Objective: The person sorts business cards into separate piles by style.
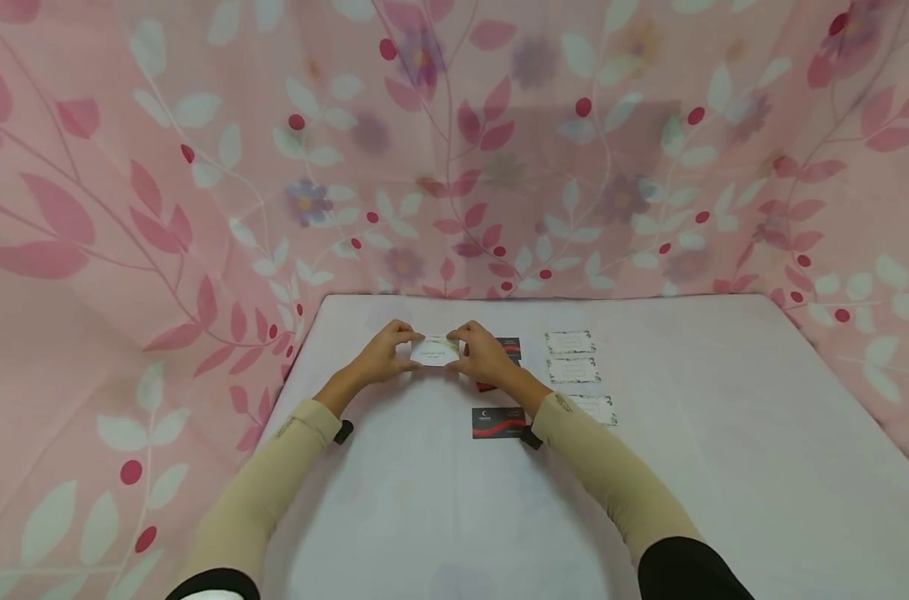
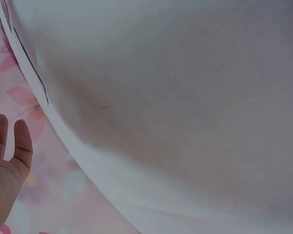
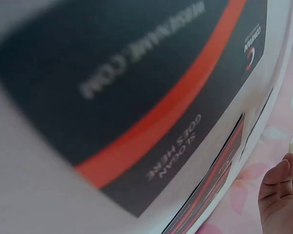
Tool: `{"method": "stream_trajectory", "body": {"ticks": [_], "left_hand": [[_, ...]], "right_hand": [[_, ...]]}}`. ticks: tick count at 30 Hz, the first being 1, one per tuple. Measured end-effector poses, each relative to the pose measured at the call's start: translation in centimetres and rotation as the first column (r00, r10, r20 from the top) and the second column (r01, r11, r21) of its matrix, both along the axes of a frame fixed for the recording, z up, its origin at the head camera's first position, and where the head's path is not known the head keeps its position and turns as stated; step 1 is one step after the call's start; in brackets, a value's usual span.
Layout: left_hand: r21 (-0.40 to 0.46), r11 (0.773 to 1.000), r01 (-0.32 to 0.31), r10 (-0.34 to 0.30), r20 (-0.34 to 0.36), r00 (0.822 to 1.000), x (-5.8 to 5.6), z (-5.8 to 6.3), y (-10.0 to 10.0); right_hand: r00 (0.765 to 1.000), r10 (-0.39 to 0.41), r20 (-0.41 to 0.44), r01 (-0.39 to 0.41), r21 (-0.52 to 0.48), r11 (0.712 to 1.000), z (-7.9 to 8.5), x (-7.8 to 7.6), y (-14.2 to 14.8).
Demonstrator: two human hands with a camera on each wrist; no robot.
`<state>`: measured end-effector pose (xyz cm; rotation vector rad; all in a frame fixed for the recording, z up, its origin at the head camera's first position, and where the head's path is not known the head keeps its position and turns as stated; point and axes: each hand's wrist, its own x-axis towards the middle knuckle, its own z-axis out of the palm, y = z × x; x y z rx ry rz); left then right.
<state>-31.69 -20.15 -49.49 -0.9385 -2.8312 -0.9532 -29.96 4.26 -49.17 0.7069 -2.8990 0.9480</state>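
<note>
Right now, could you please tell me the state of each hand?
Left hand: holding the left end of a white rectangular card with green print.
Right hand: holding that card's right end.

1. Beige, close-fitting sleeves (image 1: 615,475).
2. Small dark markings (image 1: 564,402) on the sleeves.
3. Small black blocks (image 1: 344,432) beside the sleeves' wrist ends.
4. Black fabric (image 1: 686,571) at the sleeves' upper ends.
5. Bare hands (image 1: 382,354) beyond the sleeves.

The held card (image 1: 434,355) is white with a green sweep in one corner and grey lettering. The charcoal cards (image 1: 498,423) carry a curving red band; other white cards (image 1: 571,342), leafy borders. I see a white tabletop (image 1: 394,517), beige-and-black sleeves (image 1: 611,483), pink cloth (image 1: 529,158) printed with white and rose leaves, crimson berries, purple blooms.
</note>
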Motion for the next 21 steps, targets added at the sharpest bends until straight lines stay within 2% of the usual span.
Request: {"method": "stream_trajectory", "body": {"ticks": [4,10,16,21], "left_hand": [[0.004,1.000,-0.006,0.006,-0.027,1.000,-0.8,-0.2,0.0],[-0.035,0.999,0.002,-0.002,-0.004,1.000,-2.3,-0.2,0.5],[-0.150,0.988,-0.032,0.039,0.042,0.998,-3.4,-0.2,0.7],[-0.216,0.975,-0.059,0.081,0.094,0.992,-3.9,-0.3,0.8]], "right_hand": [[1.000,-0.021,-0.001,0.021,-0.007,1.000,-0.4,-0.8,-0.3],[0.999,-0.045,-0.012,0.045,0.014,0.999,-0.8,-2.4,-0.4],[0.997,-0.074,0.034,0.073,0.037,0.997,-1.1,-3.3,-0.6],[0.994,-0.087,0.063,0.084,0.040,0.996,-1.5,-3.8,-0.9]]}}
